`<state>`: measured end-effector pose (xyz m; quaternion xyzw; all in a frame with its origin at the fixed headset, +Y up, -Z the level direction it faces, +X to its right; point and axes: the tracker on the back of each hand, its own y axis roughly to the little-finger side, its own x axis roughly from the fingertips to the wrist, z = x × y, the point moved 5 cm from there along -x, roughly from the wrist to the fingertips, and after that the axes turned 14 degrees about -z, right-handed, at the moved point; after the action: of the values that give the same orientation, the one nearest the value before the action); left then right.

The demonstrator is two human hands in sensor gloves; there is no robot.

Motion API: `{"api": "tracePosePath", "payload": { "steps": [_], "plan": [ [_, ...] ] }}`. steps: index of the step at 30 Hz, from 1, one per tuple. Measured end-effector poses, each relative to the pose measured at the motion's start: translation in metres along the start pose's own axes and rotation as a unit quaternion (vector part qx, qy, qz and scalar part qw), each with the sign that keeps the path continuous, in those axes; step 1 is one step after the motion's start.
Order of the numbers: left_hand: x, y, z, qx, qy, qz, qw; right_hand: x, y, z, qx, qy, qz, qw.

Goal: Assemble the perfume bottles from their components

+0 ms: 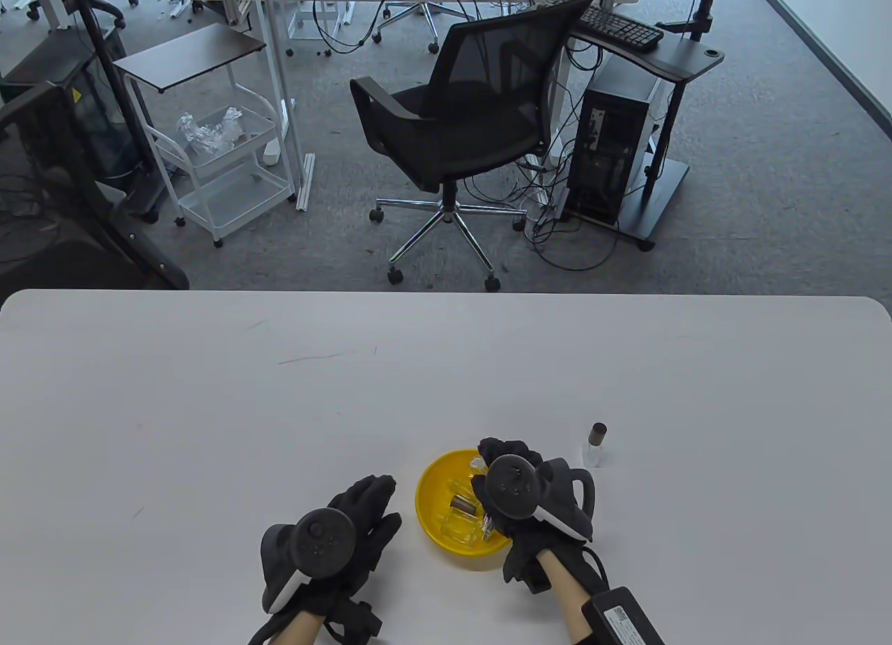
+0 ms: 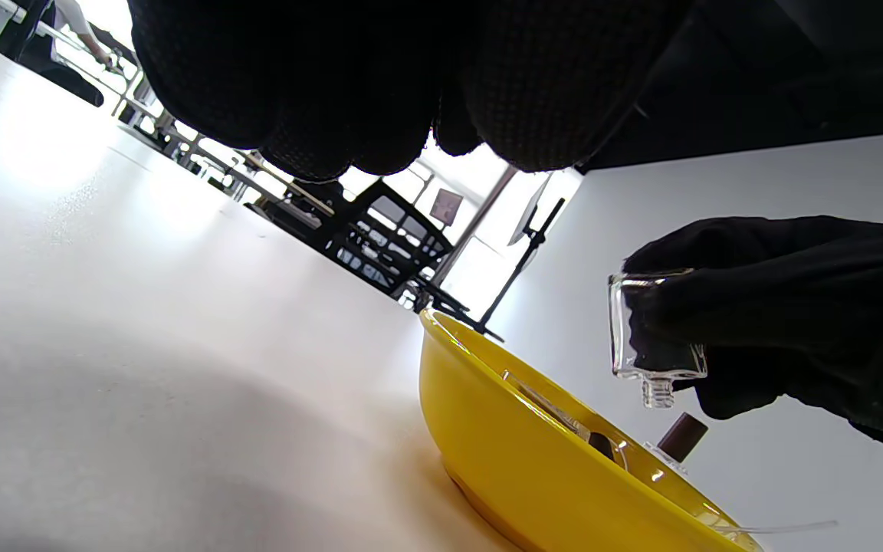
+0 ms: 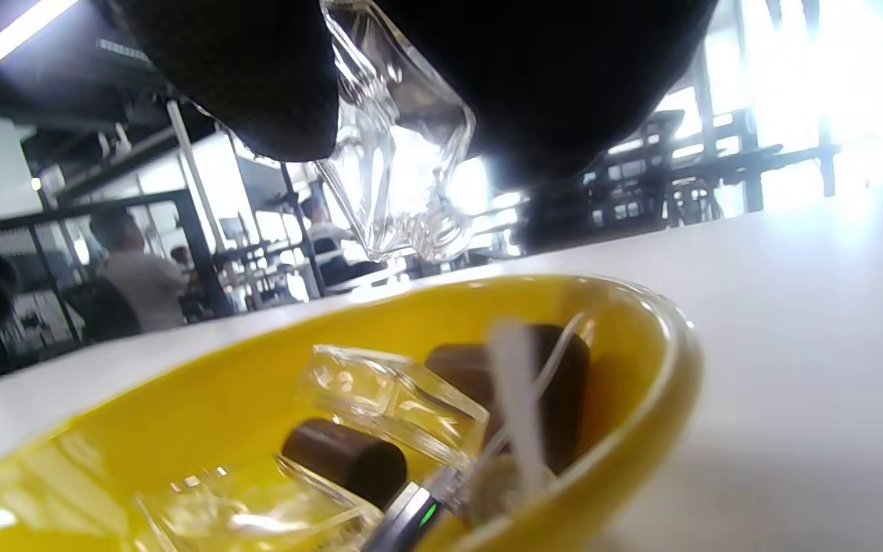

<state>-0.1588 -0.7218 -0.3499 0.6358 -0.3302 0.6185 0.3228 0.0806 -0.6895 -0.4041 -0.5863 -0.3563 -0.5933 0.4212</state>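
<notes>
A: Which step are you working on?

B: You're lifting a clear glass bottle neck-down over the yellow bowl, your right hand pinching it. Your left hand is resting flat on the table, holding nothing.

A: Next?

B: Probably turning it upright and finding a cap.

A: Counts?

B: One finished bottle is standing just right of the bowl; inside I'm seeing two brown caps and at least two more bottles.
</notes>
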Motion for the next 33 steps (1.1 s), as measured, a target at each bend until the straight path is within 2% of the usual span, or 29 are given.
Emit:
{"api": "tracePosePath", "payload": {
  "steps": [4, 9, 11, 17, 21, 28, 33],
  "plan": [
    [0.000, -0.001, 0.000, -0.006, 0.002, 0.002, 1.000, 0.007, 0.011, 0.013, -0.092, -0.001, -0.005, 0.996],
    [0.001, -0.002, 0.002, -0.012, 0.003, 0.005, 1.000, 0.017, 0.027, 0.020, -0.213, -0.023, -0.006, 0.977],
    [0.001, -0.003, 0.002, -0.015, 0.003, 0.007, 1.000, 0.020, 0.034, 0.020, -0.255, -0.027, -0.009, 0.967],
    [0.002, -0.006, 0.008, -0.029, 0.008, 0.011, 0.999, 0.028, 0.065, 0.013, -0.396, -0.041, -0.024, 0.917],
    [0.002, -0.008, 0.008, -0.030, 0.008, 0.013, 0.999, 0.032, 0.078, 0.011, -0.445, -0.042, -0.040, 0.894],
    [0.005, -0.015, 0.013, -0.046, 0.006, 0.022, 0.999, 0.035, 0.096, 0.012, -0.489, -0.033, -0.072, 0.869],
    [0.009, -0.031, 0.016, -0.067, -0.003, 0.049, 0.997, 0.035, 0.109, 0.010, -0.531, -0.038, -0.091, 0.841]
  ]
}}
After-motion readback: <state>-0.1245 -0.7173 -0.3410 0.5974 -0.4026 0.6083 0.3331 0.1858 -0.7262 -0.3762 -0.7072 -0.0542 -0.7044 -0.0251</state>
